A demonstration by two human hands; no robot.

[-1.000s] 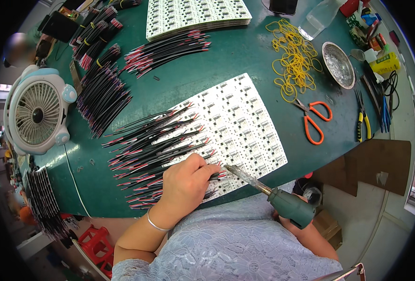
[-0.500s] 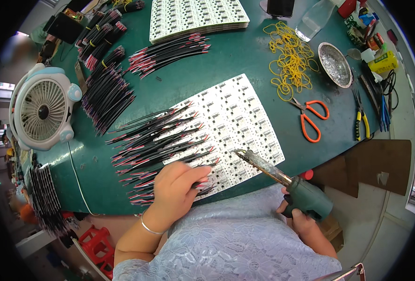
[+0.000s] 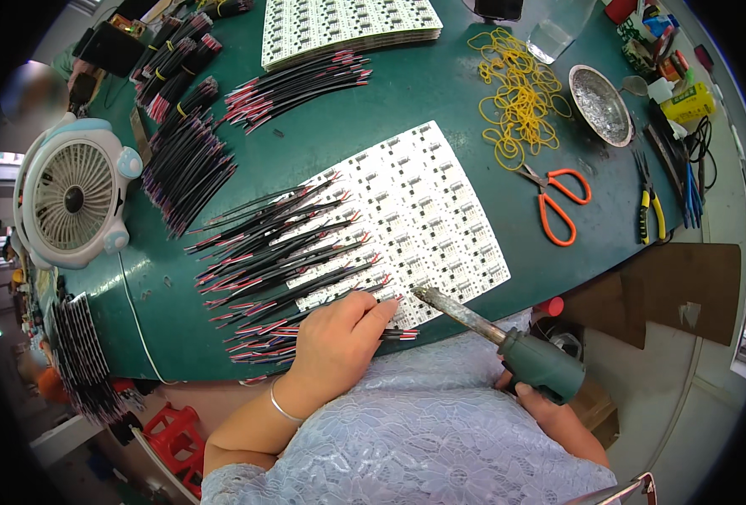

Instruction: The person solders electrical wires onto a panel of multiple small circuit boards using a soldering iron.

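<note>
My left hand [image 3: 339, 343] is closed at the near edge of a white circuit board sheet [image 3: 415, 194], thumb and finger pinching a thin black-and-red wire [image 3: 399, 300]. Most of that wire is hidden by the hand. Red and white ends of other wires stick out beyond the palm, past the sheet's near edge. My right hand [image 3: 541, 402] grips the green handle of a soldering iron [image 3: 548, 367], its fingers partly hidden. The iron's tip is over the sheet, a little right of the pinched wire's end. Rows of black wires [image 3: 280, 257] lie across the sheet's left part.
More wire bundles [image 3: 189, 172] and a stack of board sheets [image 3: 352, 25] lie farther back. A fan [image 3: 74, 198] stands at left. Yellow rubber bands [image 3: 516, 93], a metal bowl [image 3: 600, 105], orange-handled scissors [image 3: 556, 210] and pliers [image 3: 649, 206] are at right.
My left hand has moved slightly right and down, and its wire's end now lies nearer the iron. The iron's tip has shifted slightly down and left. The whole view has tilted a little.
</note>
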